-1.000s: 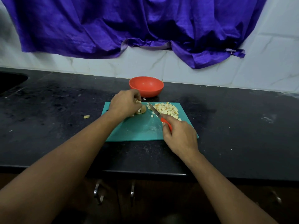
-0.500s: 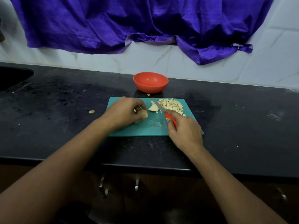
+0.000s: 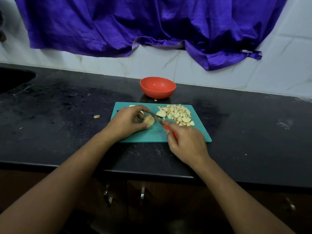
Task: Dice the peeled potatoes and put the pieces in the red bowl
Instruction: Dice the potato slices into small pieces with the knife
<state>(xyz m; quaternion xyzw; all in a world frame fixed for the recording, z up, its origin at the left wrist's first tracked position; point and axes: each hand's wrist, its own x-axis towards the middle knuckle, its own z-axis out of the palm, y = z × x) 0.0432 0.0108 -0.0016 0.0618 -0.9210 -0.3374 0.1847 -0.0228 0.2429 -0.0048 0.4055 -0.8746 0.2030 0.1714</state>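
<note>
Setting: black bench [image 3: 236, 132] under a tiled wall hung with purple cloth [image 3: 152, 22]; teal board [image 3: 152, 134] near the front edge.
Bowl: red bowl [image 3: 157, 87] just behind the board, not touching it; no potato is visible inside.
Potato: uncut chunk [image 3: 148, 120] on the board's left half; wedge [image 3: 161, 113] just right of the blade; dice [image 3: 179, 114] heaped at the far right of the board.
Left hand: left hand [image 3: 128, 121] curls thumb and fingers round the chunk and pins it to the board.
Right hand: right hand [image 3: 187, 142] grips the knife [image 3: 156, 118] by its red handle, one finger stretched toward the blade.
Orientation: chunk roundish, long axis apparently left to right, its right end toward the blade; blade points away and leftward, lying between chunk and wedge.
Handling (judged): light, firm and stiff; wet cut faces probably slippery; the rounded side may roll, so seat a flat face down and hold the end away from the blade, fingertips tucked. The loose dice suit scooping.
</note>
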